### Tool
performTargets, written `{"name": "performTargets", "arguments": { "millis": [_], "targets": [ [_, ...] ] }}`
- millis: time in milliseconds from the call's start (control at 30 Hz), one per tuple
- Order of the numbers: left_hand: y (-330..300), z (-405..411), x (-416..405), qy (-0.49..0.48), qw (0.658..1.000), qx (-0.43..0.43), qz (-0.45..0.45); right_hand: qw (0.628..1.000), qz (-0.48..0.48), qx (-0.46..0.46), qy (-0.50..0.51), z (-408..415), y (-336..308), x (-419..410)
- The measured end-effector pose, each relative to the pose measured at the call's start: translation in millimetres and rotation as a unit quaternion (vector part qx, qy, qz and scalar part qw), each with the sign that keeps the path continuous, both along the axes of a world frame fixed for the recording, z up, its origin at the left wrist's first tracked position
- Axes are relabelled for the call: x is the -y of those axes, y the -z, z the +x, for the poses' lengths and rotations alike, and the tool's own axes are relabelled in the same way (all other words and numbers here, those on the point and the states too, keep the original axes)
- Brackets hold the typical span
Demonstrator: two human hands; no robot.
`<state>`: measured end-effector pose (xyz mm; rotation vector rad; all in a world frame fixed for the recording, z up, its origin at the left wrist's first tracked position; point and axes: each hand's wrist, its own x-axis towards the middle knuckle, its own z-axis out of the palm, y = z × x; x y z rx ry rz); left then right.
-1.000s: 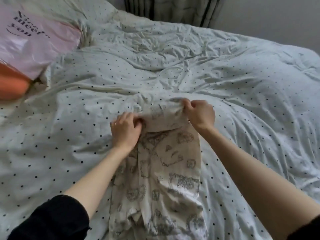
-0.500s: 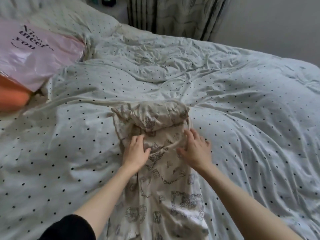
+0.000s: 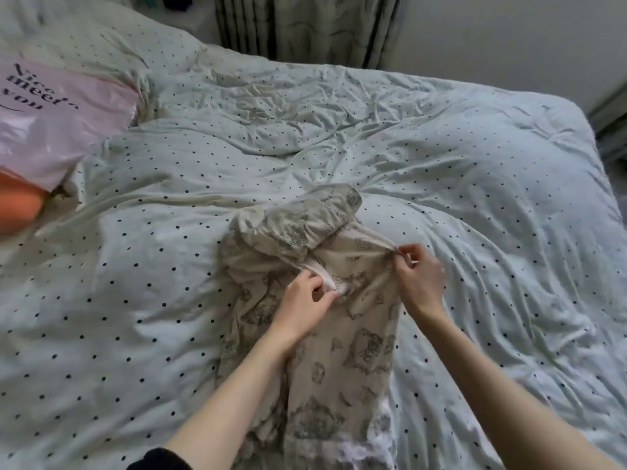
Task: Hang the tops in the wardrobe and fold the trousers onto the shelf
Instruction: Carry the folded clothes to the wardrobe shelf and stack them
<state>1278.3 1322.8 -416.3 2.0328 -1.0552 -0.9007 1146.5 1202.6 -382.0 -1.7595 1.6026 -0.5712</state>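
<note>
trousers: beige printed pair (image 3: pixel 342 337), lying lengthwise on the bed, running from the bottom edge up to about mid-frame, far end rolled or bunched over into a puffy lump on top of the rest

print: grey sketchy figures all over the fabric, too blurry to make out properly

left hand: (image 3: pixel 305 300) resting on the middle of the trousers just below the lump, fingers curled, pinching a pale strip of fabric, maybe a drawstring or a hem, can't tell which

right hand: (image 3: pixel 420 276) at the right edge of the trousers, thumb and fingers pinching a corner of the cloth and pulling it out into a little point

hands vs each other: near, not touching, a stretch of trousers between them

sleeve: dark cuff (image 3: pixel 159 459) showing at the bottom on the left arm, rest of both forearms bare

bed: pale duvet with small dark dots (image 3: pixel 458 164), pretty crumpled, fills nearly the whole view

pillow: same dotted cover (image 3: pixel 101 39), top left

pink bag: glossy plastic (image 3: pixel 51 130) at the left edge with black lettering, "meet" and "you" readable, well apart from the trousers

orange thing: (image 3: pixel 17 208) poking out under the bag at the left edge, no clue what it is

curtain: dark striped folds (image 3: pixel 305 28) behind the bed

wall: plain light one (image 3: pixel 509 45), top right
</note>
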Motion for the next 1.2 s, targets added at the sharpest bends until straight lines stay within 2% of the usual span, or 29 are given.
{"name": "performTargets", "arguments": {
  "millis": [100,200,267,400,500,633,700,733,833,900,967,1033,1133,1200],
  "targets": [
    [-41,-37,1,0.087,0.991,0.086,-0.052,0.998,-0.045,0.002,0.043,-36,-38,12],
    [-77,-82,-6,0.141,0.96,0.208,-0.121,0.988,-0.101,-0.009,0.116,-91,-69,12],
    [-84,-105,-9,0.156,0.953,0.211,-0.15,0.983,-0.107,-0.036,0.145,-129,-76,3],
    [-64,-125,-12,0.177,0.96,0.208,-0.069,0.978,-0.056,-0.081,0.182,-189,-66,-28],
    [-39,-126,-13,0.226,0.944,0.241,0.015,0.978,-0.048,-0.089,0.184,-212,-57,-39],
    [-20,-149,-12,0.269,0.919,0.287,0.031,0.973,-0.082,-0.048,0.208,-239,-58,-44],
    [-18,-166,-2,0.234,0.924,0.301,0.0,0.968,-0.109,-0.034,0.222,-253,-62,-44],
    [-21,-171,5,0.189,0.942,0.277,-0.021,0.965,-0.122,-0.038,0.229,-259,-64,-43],
    [-37,-168,31,-0.005,0.994,0.101,-0.027,0.95,-0.136,-0.068,0.273,-280,-67,-38],
    [-46,-151,45,-0.137,0.99,0.007,-0.028,0.939,-0.112,-0.095,0.311,-294,-65,-34],
    [-46,-130,45,-0.219,0.975,-0.034,-0.012,0.937,-0.069,-0.127,0.319,-300,-58,-31],
    [-38,-111,36,-0.235,0.97,-0.057,0.029,0.945,-0.011,-0.167,0.28,-296,-48,-31],
    [-18,-91,9,-0.217,0.968,-0.076,0.103,0.967,0.076,-0.203,0.134,-267,-26,-38],
    [-11,-85,-7,-0.202,0.968,-0.042,0.142,0.972,0.112,-0.2,0.04,-241,-6,-46]
  ]
}}
